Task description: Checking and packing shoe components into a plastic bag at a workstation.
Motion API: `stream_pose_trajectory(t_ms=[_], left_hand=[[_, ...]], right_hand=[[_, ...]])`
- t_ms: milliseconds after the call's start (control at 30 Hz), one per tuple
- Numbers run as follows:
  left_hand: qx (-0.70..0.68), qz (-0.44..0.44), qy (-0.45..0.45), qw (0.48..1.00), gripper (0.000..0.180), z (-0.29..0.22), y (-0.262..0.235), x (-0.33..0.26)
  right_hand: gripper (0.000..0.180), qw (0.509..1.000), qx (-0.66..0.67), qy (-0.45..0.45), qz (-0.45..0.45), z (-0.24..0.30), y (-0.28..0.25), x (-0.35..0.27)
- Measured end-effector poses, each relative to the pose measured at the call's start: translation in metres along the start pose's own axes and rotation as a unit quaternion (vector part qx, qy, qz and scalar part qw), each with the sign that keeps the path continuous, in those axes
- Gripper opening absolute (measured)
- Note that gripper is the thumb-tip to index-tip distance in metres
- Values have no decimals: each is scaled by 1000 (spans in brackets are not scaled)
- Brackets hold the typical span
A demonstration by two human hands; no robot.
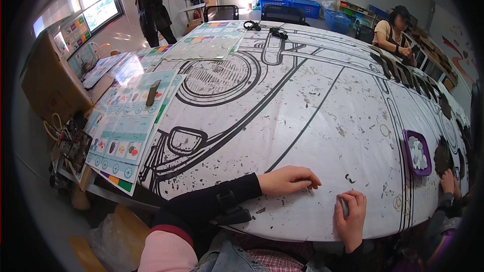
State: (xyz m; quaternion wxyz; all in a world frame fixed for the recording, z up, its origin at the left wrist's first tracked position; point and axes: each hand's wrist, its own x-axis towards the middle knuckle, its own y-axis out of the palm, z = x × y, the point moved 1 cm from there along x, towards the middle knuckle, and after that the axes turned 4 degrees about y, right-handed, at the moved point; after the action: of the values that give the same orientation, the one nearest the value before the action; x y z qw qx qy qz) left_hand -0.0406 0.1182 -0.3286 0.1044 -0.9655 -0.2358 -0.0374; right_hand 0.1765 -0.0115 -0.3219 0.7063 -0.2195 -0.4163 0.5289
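Observation:
My left hand (288, 180) rests on the white printed table cover (307, 136), palm down. Its fingers are loosely bent and nothing shows in them. To the right, near the front edge, my right hand (352, 217) is curled around a small smooth grey lump (344, 207); most of the lump is hidden by the fingers. A small dark curled scrap (349, 178) lies on the cover beyond the two hands. Further right sits a purple tray (407, 143) holding several pale, rounded flat pieces (417, 155).
Printed sheets (126, 116) with a dark strip (152, 93) cover the left side. A neighbour's hand (447, 182) touches dark pieces (443, 157) at right. Another person (393, 38) sits far right, one stands (151, 5) far left. Black headphones (252, 25) lie at the back.

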Motion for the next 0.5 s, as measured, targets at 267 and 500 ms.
stream_pose_trajectory(t_ms=[267, 500], left_hand=[[5, -1, 11, 1000, 25, 1, 0, 1], [5, -1, 5, 1000, 25, 1, -1, 1]], right_hand=[[20, 1000, -5, -3, 3, -2, 0, 0], [19, 1000, -7, 4, 5, -2, 1, 0]])
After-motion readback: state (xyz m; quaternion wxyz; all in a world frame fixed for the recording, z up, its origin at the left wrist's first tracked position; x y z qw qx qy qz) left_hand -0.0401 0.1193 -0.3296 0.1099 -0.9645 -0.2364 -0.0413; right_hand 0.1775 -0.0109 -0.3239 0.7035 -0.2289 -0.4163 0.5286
